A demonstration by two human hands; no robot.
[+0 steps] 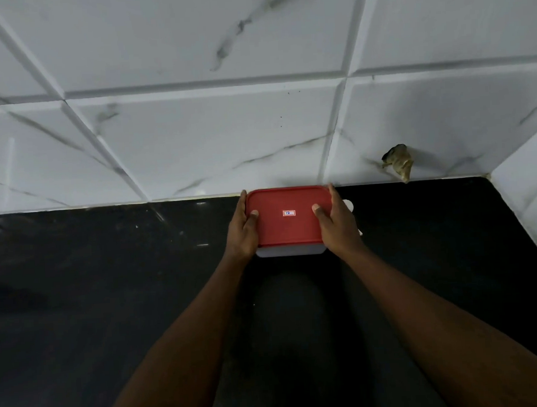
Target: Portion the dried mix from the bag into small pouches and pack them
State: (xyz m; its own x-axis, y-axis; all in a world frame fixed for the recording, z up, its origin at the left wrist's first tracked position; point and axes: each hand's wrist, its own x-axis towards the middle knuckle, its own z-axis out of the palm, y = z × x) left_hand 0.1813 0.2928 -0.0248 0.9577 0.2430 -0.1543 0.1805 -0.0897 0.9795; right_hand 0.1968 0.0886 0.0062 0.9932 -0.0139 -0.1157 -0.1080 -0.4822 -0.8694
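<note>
A rectangular container with a red lid and a pale base sits on the black counter, pushed up against the tiled wall. My left hand grips its left side, thumb on top of the lid. My right hand grips its right side the same way. A small sticker marks the middle of the lid. The bag of dried mix and the small pouches are not in view.
A white object pokes out from behind my right hand, mostly hidden. A crumpled brownish scrap sticks to the marble-patterned wall tiles at the right. A side wall closes the counter's right corner.
</note>
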